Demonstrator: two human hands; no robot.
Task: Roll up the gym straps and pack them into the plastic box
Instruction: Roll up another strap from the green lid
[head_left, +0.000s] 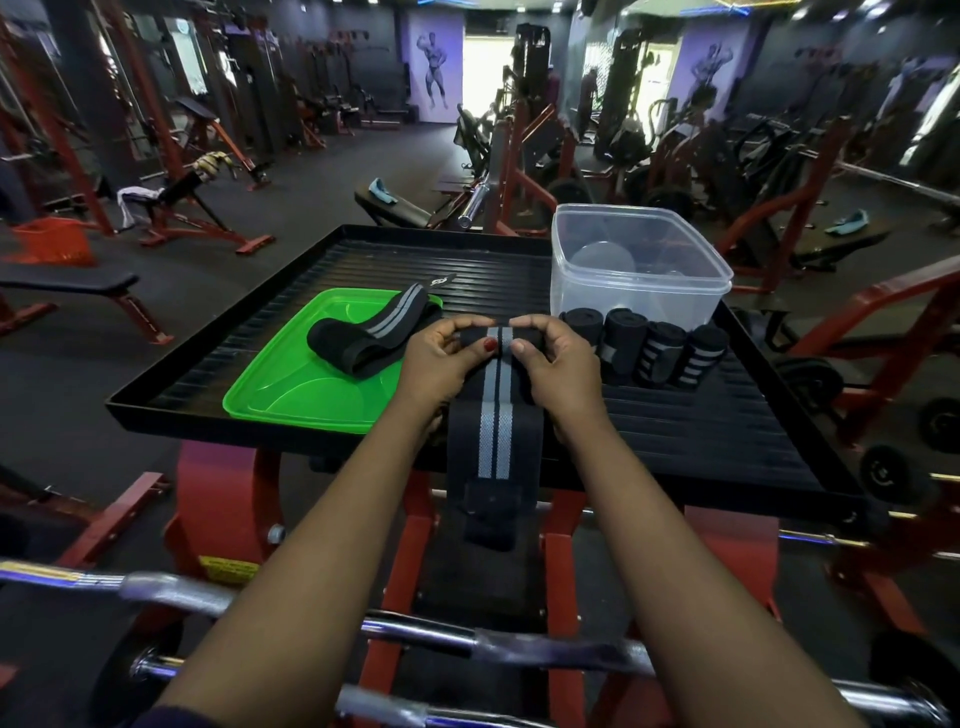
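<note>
- Left hand (441, 358) and right hand (558, 364) each pinch one end of the roll started on a black strap with grey stripes (496, 415). The thumbs are on the near side and the fingers curl over the top. Judgement: a grip at both ends keeps the roll even.
- The strap's free tail lies flat toward the person and hangs over the near edge of the black ribbed platform (701, 431), so it should feed straight.
- Four finished rolls (626, 338) stand side by side just in front of the clear plastic box (639, 270), staged but not yet packed.
- The box seems to hold no straps, though reflections obscure its floor.
- One loose strap (358, 343) lies on the green lid (291, 395), waiting to be rolled.
</note>
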